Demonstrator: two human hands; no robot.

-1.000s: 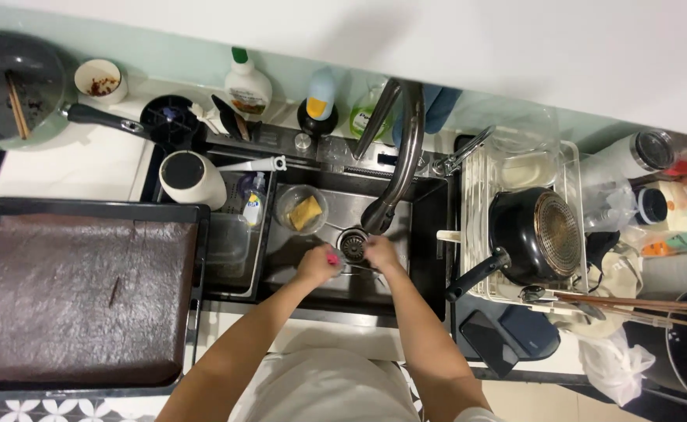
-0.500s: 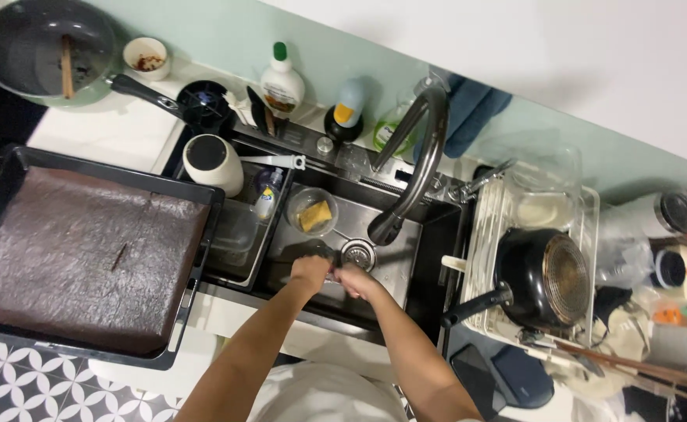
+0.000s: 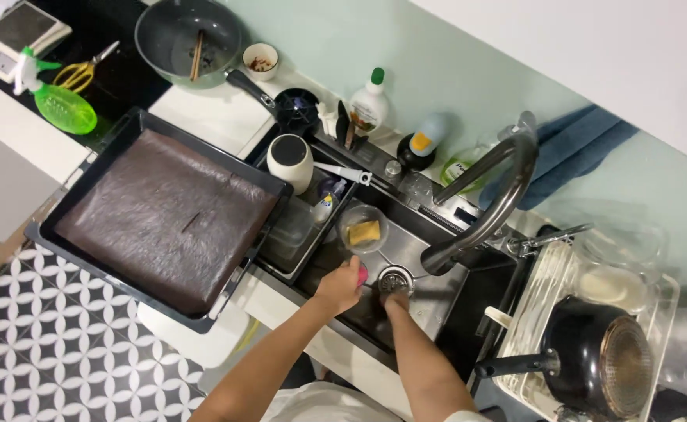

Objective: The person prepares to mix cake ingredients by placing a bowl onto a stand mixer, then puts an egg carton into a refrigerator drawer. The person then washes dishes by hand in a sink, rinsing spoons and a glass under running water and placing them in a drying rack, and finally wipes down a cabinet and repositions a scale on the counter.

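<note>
Both my hands are down in the black sink (image 3: 445, 309). My left hand (image 3: 337, 287) is closed on a small pink scrubber (image 3: 361, 272), just left of the round metal drain strainer (image 3: 395, 278). My right hand (image 3: 396, 302) rests at the near edge of that strainer, its fingers curled and mostly hidden, so its grip is unclear. A clear bowl with a yellow sponge (image 3: 364, 232) sits in the sink just beyond my left hand. The curved grey faucet (image 3: 493, 209) arches over the drain.
A large black baking tray (image 3: 70, 199) with a brown sheet lies left of the sink. A dish rack (image 3: 538, 289) on the right holds a black pot (image 3: 603, 361). Behind the sink stand soap bottles (image 3: 370, 101), a white canister (image 3: 289, 161) and a frying pan (image 3: 189, 35).
The view has swung and tilted, bringing the tray and patterned floor further in. My hands stay at the drain, and the pink scrubber now shows in my left hand.
</note>
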